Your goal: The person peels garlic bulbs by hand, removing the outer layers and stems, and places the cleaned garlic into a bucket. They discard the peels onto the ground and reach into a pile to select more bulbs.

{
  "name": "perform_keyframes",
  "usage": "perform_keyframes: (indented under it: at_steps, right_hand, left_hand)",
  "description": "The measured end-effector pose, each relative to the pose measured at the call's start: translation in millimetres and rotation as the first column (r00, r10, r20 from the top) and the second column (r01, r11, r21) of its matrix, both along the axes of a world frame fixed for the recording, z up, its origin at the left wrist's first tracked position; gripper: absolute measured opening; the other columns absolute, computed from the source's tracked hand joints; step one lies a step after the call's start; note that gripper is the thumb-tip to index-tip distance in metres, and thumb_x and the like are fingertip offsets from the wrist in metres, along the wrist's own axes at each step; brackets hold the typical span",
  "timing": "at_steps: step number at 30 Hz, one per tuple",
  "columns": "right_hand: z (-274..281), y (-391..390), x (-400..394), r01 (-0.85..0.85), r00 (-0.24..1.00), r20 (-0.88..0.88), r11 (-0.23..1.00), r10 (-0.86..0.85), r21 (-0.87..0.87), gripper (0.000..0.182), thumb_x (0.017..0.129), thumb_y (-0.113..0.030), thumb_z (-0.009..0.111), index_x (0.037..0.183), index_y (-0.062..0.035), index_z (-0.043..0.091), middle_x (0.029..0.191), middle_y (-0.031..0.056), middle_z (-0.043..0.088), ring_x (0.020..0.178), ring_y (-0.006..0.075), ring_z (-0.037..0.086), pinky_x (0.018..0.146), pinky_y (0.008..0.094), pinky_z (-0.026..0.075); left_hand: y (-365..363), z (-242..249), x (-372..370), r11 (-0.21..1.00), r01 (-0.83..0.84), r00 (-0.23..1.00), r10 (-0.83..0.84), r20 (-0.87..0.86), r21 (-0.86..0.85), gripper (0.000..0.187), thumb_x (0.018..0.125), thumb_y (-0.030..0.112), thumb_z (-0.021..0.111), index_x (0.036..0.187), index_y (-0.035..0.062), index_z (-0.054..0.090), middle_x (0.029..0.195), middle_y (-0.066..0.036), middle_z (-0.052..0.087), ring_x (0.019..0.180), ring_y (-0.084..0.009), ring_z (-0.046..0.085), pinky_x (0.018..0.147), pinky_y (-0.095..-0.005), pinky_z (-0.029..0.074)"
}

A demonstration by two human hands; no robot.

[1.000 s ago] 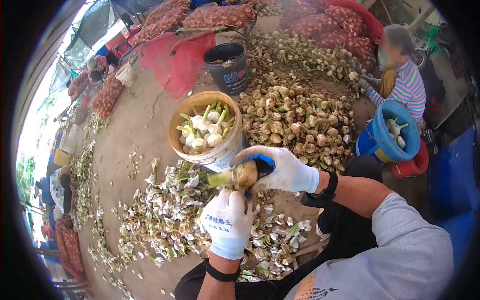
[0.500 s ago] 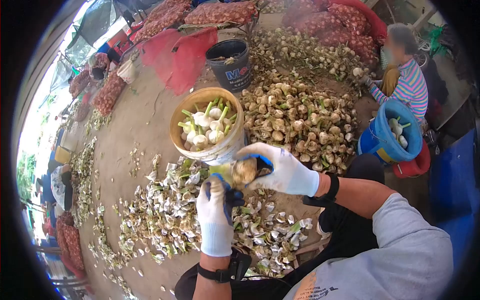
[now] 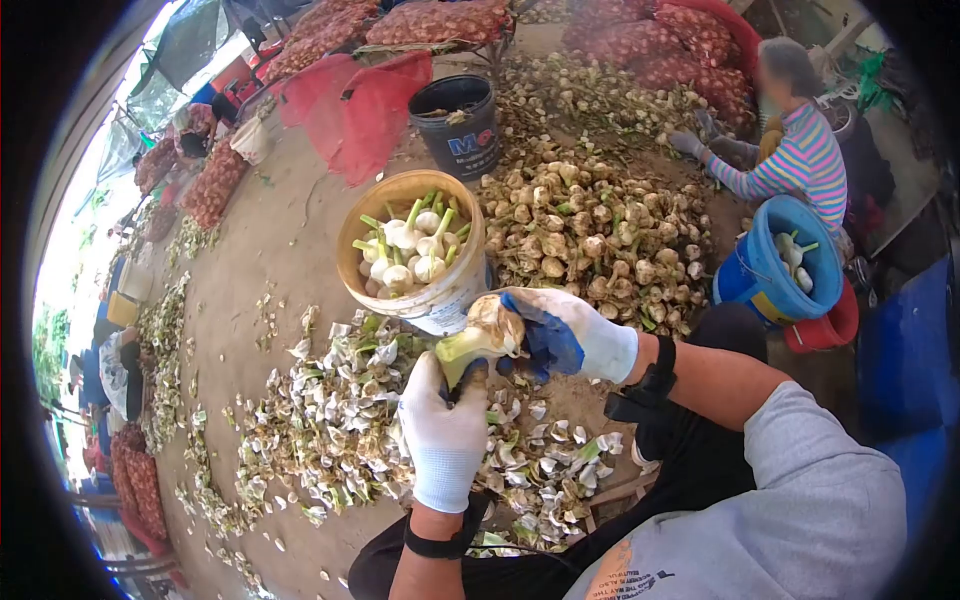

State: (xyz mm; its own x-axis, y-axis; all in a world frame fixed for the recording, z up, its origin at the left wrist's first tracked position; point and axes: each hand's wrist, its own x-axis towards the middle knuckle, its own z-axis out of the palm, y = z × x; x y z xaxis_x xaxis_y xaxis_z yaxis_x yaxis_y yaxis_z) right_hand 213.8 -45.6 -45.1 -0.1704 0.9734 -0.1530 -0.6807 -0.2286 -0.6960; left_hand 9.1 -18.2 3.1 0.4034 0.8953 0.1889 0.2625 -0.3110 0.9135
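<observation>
A garlic bulb [image 3: 494,330] with a thick pale green stem is held between both hands, in front of the white bucket [image 3: 440,318]. My left hand [image 3: 445,415], in a white glove with dark blue palm, pinches the stem end. The fingers of my right hand [image 3: 570,335], gloved alike, close around the bulb from the right. Brown, partly loose skin covers the bulb. Inside the bucket lie clean white garlic bulbs [image 3: 408,238] with short green stems. Below my hands spreads a heap of peeled garlic skins [image 3: 350,420].
Unpeeled garlic [image 3: 600,240] is piled beyond the bucket. A black bucket [image 3: 455,130] stands behind. At right are a blue bucket [image 3: 795,265] with some white bulbs and a person in a striped top [image 3: 800,160]. Red mesh sacks [image 3: 440,22] lie at the back.
The garlic bulb has turned, so its stem now points left toward my left hand. Both hands have shifted slightly. The person at right has reached further out over the garlic pile.
</observation>
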Motion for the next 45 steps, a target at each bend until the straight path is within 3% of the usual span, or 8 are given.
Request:
perform_keyframes:
  at_steps: [10, 15, 19, 23, 30, 36, 40, 45]
  right_hand:
    - [1.7, 5.3, -5.8, 0.011, 0.882, 0.458, 0.977, -0.109, 0.212, 0.069, 0.095, -0.026, 0.08, 0.149, 0.0017, 0.048, 0.127, 0.0052, 0.068, 0.11, 0.0101, 0.065, 0.091, 0.0263, 0.056]
    - [1.9, 3.6, 6.0, -0.041, 0.996, 0.08, 0.999, 0.041, -0.002, 0.048, 0.105, -0.041, 0.063, 0.132, -0.0017, 0.058, 0.1, 0.0096, 0.071, 0.068, 0.0205, 0.071, 0.058, 0.0375, 0.061]
    - [-7.4, 7.3, 6.1, -0.008, 0.995, 0.098, 1.0, 0.005, 0.028, 0.056, 0.107, -0.049, 0.056, 0.134, 0.0001, 0.059, 0.108, 0.0109, 0.072, 0.084, 0.0164, 0.072, 0.069, 0.0328, 0.061]
    - [-4.9, 5.6, -1.2, 0.097, 0.782, 0.59, 0.974, -0.203, 0.206, 0.07, 0.101, -0.055, 0.063, 0.14, 0.0033, 0.055, 0.109, 0.0083, 0.071, 0.088, 0.0122, 0.069, 0.072, 0.0279, 0.059]
    - [-10.4, 9.1, 1.8, 0.043, 0.707, 0.699, 0.993, -0.105, 0.106, 0.062, 0.096, -0.045, 0.077, 0.13, 0.0051, 0.062, 0.104, 0.0079, 0.073, 0.087, 0.0084, 0.067, 0.072, 0.0263, 0.057]
    - [-2.9, 17.0, 29.5, 0.219, 0.955, 0.191, 0.974, -0.226, 0.057, 0.046, 0.104, -0.04, 0.065, 0.121, 0.0031, 0.064, 0.099, 0.01, 0.074, 0.071, 0.0184, 0.073, 0.055, 0.0318, 0.061]
    - [-0.2, 12.5, 36.8, 0.236, 0.918, 0.292, 0.962, -0.267, 0.14, 0.053, 0.102, -0.044, 0.067, 0.126, 0.0035, 0.063, 0.101, 0.0098, 0.074, 0.073, 0.0166, 0.073, 0.058, 0.0288, 0.058]
    - [4.0, 3.5, 30.4, 0.116, 0.829, 0.521, 0.975, -0.201, 0.191, 0.062, 0.097, -0.042, 0.076, 0.135, 0.004, 0.06, 0.113, 0.0055, 0.072, 0.101, 0.0086, 0.065, 0.087, 0.0259, 0.054]
  left_hand:
    - [3.3, -7.4, 0.5, 0.96, -0.074, 0.98, 0.12, 0.16, -0.269, 0.029, 0.097, 0.009, 0.074, 0.121, -0.0052, 0.066, 0.102, -0.006, 0.073, 0.088, -0.0098, 0.065, 0.081, -0.0258, 0.053]
    - [8.0, -10.9, -5.1, 0.886, -0.053, 0.948, 0.189, 0.255, -0.46, 0.029, 0.098, 0.008, 0.072, 0.123, -0.0056, 0.064, 0.103, -0.005, 0.072, 0.079, -0.0085, 0.066, 0.073, -0.0233, 0.054]
    - [5.8, -13.9, -3.8, 0.807, 0.078, 0.876, 0.225, 0.427, -0.586, 0.029, 0.098, 0.008, 0.072, 0.123, -0.0042, 0.064, 0.1, -0.005, 0.071, 0.077, -0.0097, 0.066, 0.071, -0.0238, 0.054]
    - [-1.1, -12.6, -0.2, 0.924, -0.059, 0.967, 0.147, 0.209, -0.378, 0.027, 0.099, 0.009, 0.072, 0.121, -0.0054, 0.063, 0.1, -0.006, 0.071, 0.079, -0.0083, 0.064, 0.073, -0.0224, 0.052]
    - [-12.7, -23.0, 6.3, 0.98, 0.17, 0.978, -0.154, -0.143, 0.105, 0.025, 0.099, 0.008, 0.07, 0.117, -0.008, 0.063, 0.098, -0.012, 0.072, 0.091, -0.0195, 0.066, 0.086, -0.0317, 0.053]
    - [19.0, -11.8, -20.7, 0.813, -0.212, 0.815, 0.453, 0.361, -0.543, 0.025, 0.098, 0.003, 0.07, 0.121, -0.0046, 0.064, 0.1, -0.007, 0.07, 0.081, -0.0129, 0.068, 0.069, -0.0269, 0.056]
    - [71.0, -36.8, -74.1, 0.894, -0.405, 0.908, 0.417, 0.029, -0.192, 0.032, 0.095, 0.0, 0.069, 0.124, -0.0087, 0.059, 0.108, -0.014, 0.068, 0.09, -0.0246, 0.071, 0.082, -0.0371, 0.058]
    - [61.6, -39.8, -87.3, 0.855, -0.27, 0.615, 0.506, -0.605, 0.442, 0.043, 0.089, 0.009, 0.075, 0.127, -0.0058, 0.061, 0.117, -0.023, 0.067, 0.102, -0.033, 0.069, 0.093, -0.0409, 0.053]
